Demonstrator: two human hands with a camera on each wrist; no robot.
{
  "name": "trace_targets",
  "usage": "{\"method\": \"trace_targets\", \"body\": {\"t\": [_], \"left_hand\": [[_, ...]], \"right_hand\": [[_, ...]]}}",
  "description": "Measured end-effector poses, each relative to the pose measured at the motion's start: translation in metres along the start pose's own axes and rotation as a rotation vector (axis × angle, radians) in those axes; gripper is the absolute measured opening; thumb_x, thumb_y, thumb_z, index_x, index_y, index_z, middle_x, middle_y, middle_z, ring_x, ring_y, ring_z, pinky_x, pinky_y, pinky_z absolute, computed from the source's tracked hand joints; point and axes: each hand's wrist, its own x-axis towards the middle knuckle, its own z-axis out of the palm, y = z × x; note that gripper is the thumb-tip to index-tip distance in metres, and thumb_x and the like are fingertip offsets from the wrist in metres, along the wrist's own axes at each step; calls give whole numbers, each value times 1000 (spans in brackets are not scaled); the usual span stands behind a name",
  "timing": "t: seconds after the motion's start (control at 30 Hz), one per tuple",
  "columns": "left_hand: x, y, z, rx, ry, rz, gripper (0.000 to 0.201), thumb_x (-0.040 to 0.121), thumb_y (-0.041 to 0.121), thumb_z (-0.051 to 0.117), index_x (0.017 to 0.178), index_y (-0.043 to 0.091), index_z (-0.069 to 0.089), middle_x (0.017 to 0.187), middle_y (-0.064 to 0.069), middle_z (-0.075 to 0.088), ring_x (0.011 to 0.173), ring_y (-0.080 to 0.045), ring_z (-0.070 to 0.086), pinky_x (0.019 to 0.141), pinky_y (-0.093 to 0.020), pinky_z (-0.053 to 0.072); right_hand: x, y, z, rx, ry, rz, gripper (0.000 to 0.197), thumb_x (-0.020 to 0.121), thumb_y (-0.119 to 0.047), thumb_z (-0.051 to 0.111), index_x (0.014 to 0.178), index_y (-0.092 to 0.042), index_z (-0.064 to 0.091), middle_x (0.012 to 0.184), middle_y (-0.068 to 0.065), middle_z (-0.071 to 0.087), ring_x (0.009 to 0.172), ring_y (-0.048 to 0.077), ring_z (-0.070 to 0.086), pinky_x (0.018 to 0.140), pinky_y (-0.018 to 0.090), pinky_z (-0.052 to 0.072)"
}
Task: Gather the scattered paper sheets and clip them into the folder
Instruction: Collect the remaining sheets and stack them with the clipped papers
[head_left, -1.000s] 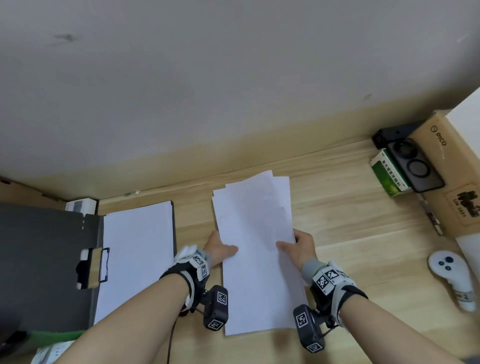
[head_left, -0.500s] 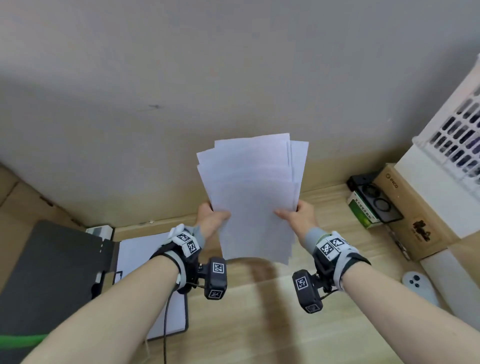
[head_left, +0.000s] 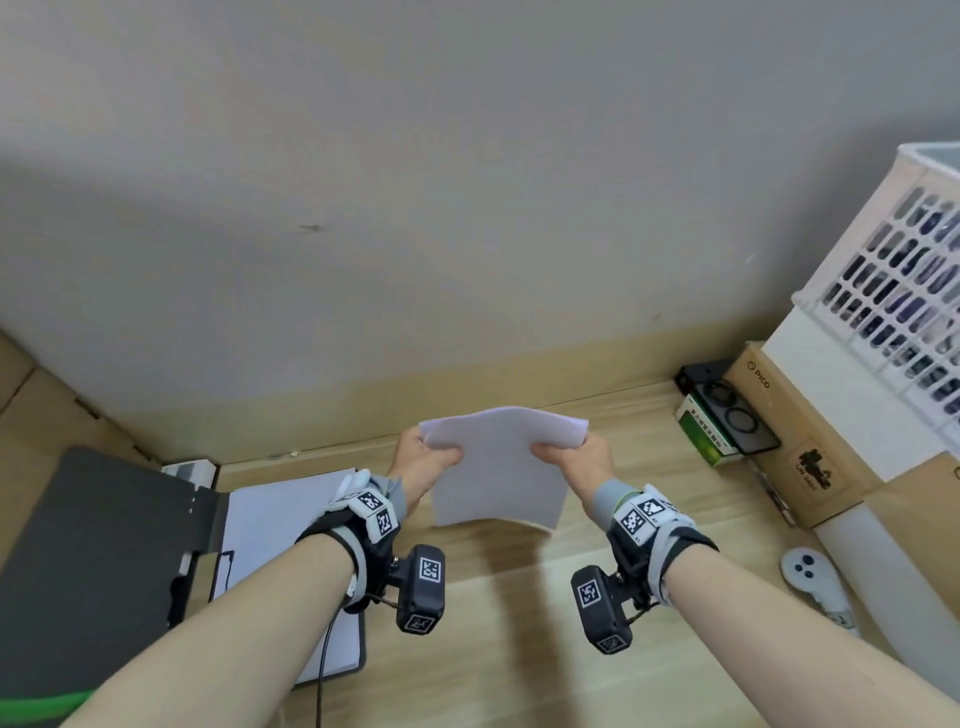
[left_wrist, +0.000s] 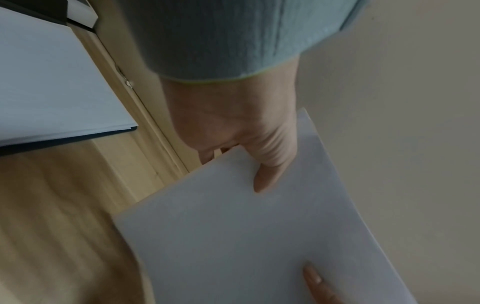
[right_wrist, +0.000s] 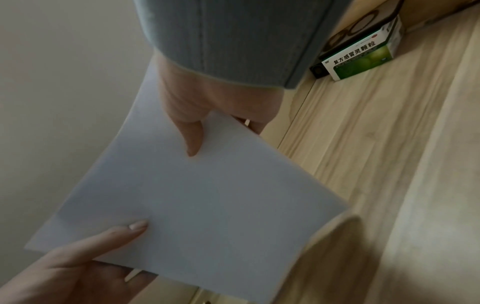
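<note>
A stack of white paper sheets (head_left: 498, 467) stands upright over the wooden desk, its lower edge close to the desktop. My left hand (head_left: 426, 460) pinches the stack's left side and my right hand (head_left: 574, 457) pinches its right side, thumbs on the near face. The left wrist view shows the left thumb (left_wrist: 267, 174) pressed on the sheets (left_wrist: 246, 236). In the right wrist view the right thumb (right_wrist: 192, 135) lies on the sheets (right_wrist: 197, 195). An open dark folder (head_left: 93, 571) with a clip (head_left: 182, 571) and white paper (head_left: 280, 525) lies at the left.
A cardboard box (head_left: 810, 441), a green medicine box (head_left: 706, 436) and a black case (head_left: 732, 410) sit at the back right. A white slotted basket (head_left: 904, 291) stands above them. A white controller (head_left: 815, 582) lies at the right, with the wall close behind.
The sheets lay fanned on the desk, then both hands lifted them upright. Now the stack has come down toward the desktop and the sheets are squared together.
</note>
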Motion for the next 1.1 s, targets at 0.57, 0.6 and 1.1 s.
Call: {"method": "trace_targets", "body": {"t": [0.57,0.6,1.1], "left_hand": [[36,-29,5,123,148,-208,34,69,-3,68,103,3,69,94,-8,69,92,-24,65,81,-32,51],[37,-38,2,173,132,-234,37,70,-1,70,106,2,68,98,-8,69,96,-24,64,83,-32,50],[-5,-121,-100,178,33,-378,19,80,27,69,97,17,67,90,-1,70,85,-21,67,76,-28,51]], "right_hand": [[25,28,11,27,15,94,23,73,1,78,90,-12,69,83,4,70,74,19,64,68,29,50],[27,35,14,6,1,110,27,73,1,79,95,-12,68,86,5,70,77,20,64,72,30,50],[14,96,107,-106,-124,232,21,82,-12,75,101,-7,69,87,7,74,76,26,70,76,42,60]]}}
